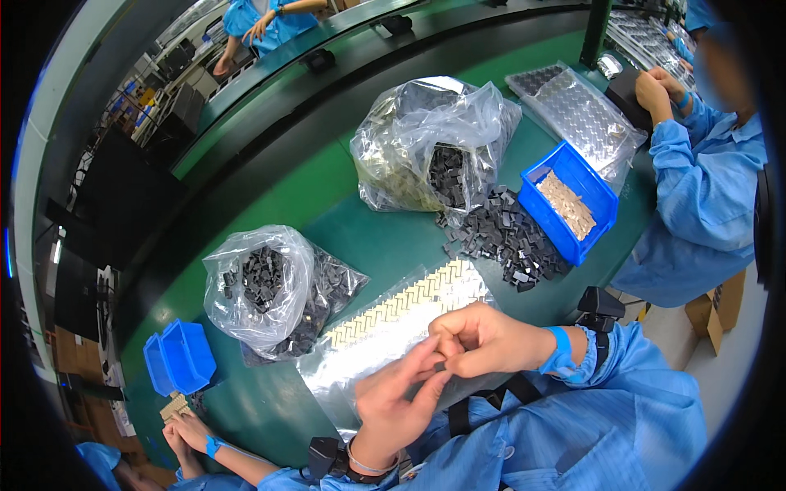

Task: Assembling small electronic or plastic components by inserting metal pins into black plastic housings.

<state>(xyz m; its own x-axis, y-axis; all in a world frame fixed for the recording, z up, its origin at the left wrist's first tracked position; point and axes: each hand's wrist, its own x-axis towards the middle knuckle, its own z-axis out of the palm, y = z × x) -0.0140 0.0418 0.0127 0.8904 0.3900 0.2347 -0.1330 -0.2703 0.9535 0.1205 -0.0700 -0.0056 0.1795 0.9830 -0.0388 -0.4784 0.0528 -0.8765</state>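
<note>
Your left hand (391,401) and right hand (475,340) meet fingertip to fingertip above a clear plastic tray (360,360) of small tan parts on the green table (286,196). Both pinch narrowly around something small (too small to tell what). Beyond the tray lies a loose pile of dark parts (508,237), beside a blue bin (573,200) and two plastic bags (262,282) holding more dark parts.

Left hand (393,401), right hand (479,340) fingertips pinched together, touching.
</note>
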